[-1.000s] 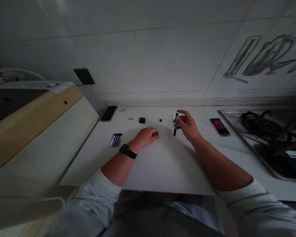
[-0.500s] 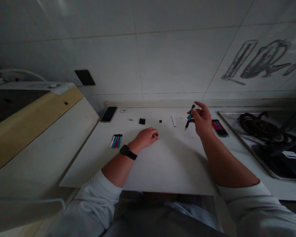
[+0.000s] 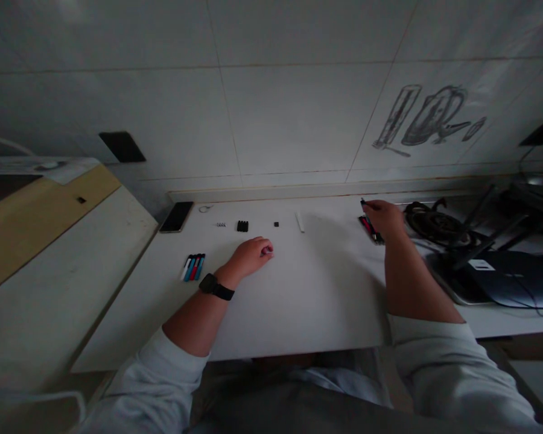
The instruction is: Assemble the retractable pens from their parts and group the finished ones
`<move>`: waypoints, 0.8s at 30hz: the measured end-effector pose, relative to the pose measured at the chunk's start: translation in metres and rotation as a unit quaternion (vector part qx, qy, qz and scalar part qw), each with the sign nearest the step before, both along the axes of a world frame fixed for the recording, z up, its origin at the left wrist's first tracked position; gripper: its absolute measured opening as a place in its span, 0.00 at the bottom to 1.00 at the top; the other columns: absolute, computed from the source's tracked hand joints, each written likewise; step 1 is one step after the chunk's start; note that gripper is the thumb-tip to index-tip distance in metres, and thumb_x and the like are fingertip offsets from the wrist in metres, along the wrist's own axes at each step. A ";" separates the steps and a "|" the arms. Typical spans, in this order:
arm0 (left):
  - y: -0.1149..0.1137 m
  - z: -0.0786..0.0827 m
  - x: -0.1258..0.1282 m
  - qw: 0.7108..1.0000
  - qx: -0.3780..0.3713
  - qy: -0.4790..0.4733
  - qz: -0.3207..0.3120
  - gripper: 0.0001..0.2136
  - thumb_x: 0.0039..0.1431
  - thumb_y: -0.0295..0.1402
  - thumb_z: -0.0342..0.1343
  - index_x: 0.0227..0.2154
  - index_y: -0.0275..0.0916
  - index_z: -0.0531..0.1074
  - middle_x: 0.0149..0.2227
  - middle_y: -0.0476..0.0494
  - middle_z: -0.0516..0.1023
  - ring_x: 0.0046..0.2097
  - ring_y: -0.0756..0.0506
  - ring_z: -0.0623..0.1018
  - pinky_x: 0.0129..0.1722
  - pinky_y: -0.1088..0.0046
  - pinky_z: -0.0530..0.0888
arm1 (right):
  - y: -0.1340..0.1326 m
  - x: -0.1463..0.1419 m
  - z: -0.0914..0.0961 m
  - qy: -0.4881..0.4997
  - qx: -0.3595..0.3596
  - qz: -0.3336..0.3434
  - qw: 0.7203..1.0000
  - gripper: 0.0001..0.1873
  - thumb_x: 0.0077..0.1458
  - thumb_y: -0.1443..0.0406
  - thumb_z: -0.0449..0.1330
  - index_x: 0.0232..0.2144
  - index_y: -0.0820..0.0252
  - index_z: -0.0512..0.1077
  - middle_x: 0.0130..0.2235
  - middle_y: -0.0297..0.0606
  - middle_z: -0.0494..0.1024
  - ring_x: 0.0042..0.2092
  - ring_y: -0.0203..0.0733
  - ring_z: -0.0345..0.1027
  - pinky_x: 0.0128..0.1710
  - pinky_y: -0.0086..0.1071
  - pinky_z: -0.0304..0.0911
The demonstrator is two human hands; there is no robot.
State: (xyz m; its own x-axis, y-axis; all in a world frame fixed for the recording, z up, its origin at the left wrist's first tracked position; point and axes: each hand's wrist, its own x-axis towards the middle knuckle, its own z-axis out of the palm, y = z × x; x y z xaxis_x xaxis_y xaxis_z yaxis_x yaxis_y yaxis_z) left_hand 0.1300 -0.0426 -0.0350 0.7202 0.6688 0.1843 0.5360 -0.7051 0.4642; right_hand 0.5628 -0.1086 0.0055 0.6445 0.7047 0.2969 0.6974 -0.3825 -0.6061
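Observation:
My right hand (image 3: 384, 218) is closed over the row of pens (image 3: 370, 228) at the right of the table. A dark pen tip (image 3: 362, 201) sticks out past its fingertips; most of that pen is hidden by the hand. My left hand (image 3: 250, 255), wearing a black watch on its wrist, rests curled on the table. Whatever its fingers might hold is hidden. Beyond it lie several small springs (image 3: 221, 225), a cluster of black grips (image 3: 242, 226), a small black piece (image 3: 276, 224) and a thin white strip (image 3: 300, 222).
Several coloured pen barrels (image 3: 193, 267) lie in a row at left. A phone (image 3: 177, 217) and a small ring-like item (image 3: 205, 209) are near the back left. A gas burner (image 3: 434, 224) and a black router-like device (image 3: 511, 283) stand right, below the tiled wall (image 3: 294, 120).
My right hand has moved rightward with the pen, from beside the white strip to the row of pens. My left hand has stayed resting in place; the view has turned right.

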 end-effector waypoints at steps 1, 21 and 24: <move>0.000 0.000 0.000 1.000 0.001 -0.002 0.000 0.04 0.62 0.33 0.61 0.38 0.41 0.77 0.37 0.46 0.77 0.36 0.47 0.77 0.39 0.69 0.73 | 0.000 0.001 -0.003 -0.034 -0.044 -0.007 0.998 0.16 0.56 0.58 0.63 0.42 0.59 0.82 0.41 0.47 0.84 0.43 0.53 0.76 0.42 0.40 0.67; -0.001 0.000 0.000 1.000 0.003 0.003 -0.001 0.04 0.63 0.32 0.61 0.39 0.40 0.77 0.37 0.46 0.77 0.37 0.47 0.76 0.40 0.70 0.71 | 0.014 0.005 -0.034 -0.134 -0.217 -0.035 0.966 0.16 0.58 0.61 0.61 0.44 0.61 0.83 0.46 0.54 0.83 0.48 0.55 0.75 0.48 0.41 0.67; -0.002 0.003 0.001 1.000 -0.003 0.013 0.001 0.04 0.62 0.32 0.62 0.39 0.40 0.76 0.38 0.46 0.77 0.37 0.47 0.76 0.40 0.70 0.71 | 0.014 0.006 -0.035 -0.131 -0.220 -0.040 0.966 0.16 0.59 0.61 0.60 0.44 0.61 0.83 0.46 0.52 0.83 0.48 0.54 0.75 0.48 0.41 0.67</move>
